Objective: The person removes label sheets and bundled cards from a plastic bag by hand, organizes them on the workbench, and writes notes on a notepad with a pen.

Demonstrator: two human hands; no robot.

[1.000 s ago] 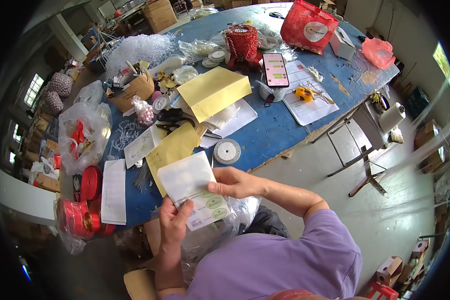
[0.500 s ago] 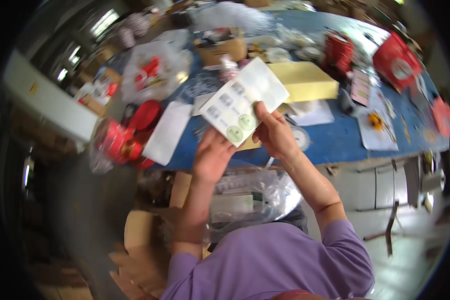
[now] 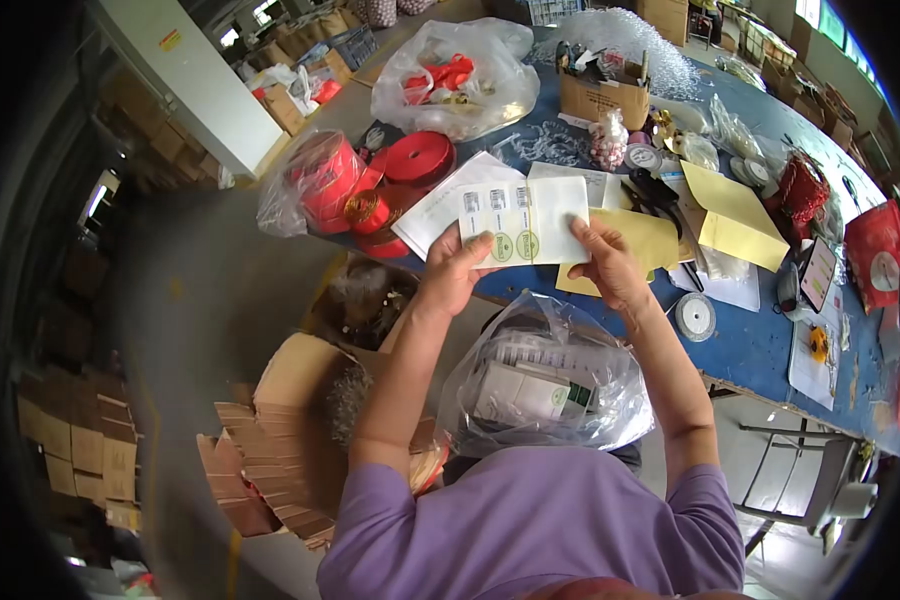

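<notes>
Both hands hold a white sticker sheet [image 3: 555, 230] up above the near edge of the blue table. Round green-printed stickers and small dark code-like blocks show on its left half; the right half looks plain. My left hand [image 3: 452, 274] pinches its lower left corner with the thumb on top. At the right edge, my right hand [image 3: 612, 264] grips it between thumb and fingers. Behind the sheet lie white papers [image 3: 448, 203] and a yellow sheet [image 3: 640, 238]. Below my hands, a clear plastic bag [image 3: 610, 390] holds white printed pieces [image 3: 518, 390].
Red ribbon rolls [image 3: 417, 158] sit at the table's left. A cardboard box of tools [image 3: 605, 98] stands at the back. To the right are a folded yellow card [image 3: 735, 215], a white spool [image 3: 695, 316] and a phone [image 3: 818, 275]. A torn carton [image 3: 300, 430] stands lower left.
The sheet has turned from tilted to nearly level. My left hand has gone from flat beneath it to pinching its corner; my right hand now grips its right edge. The view has swung right.
</notes>
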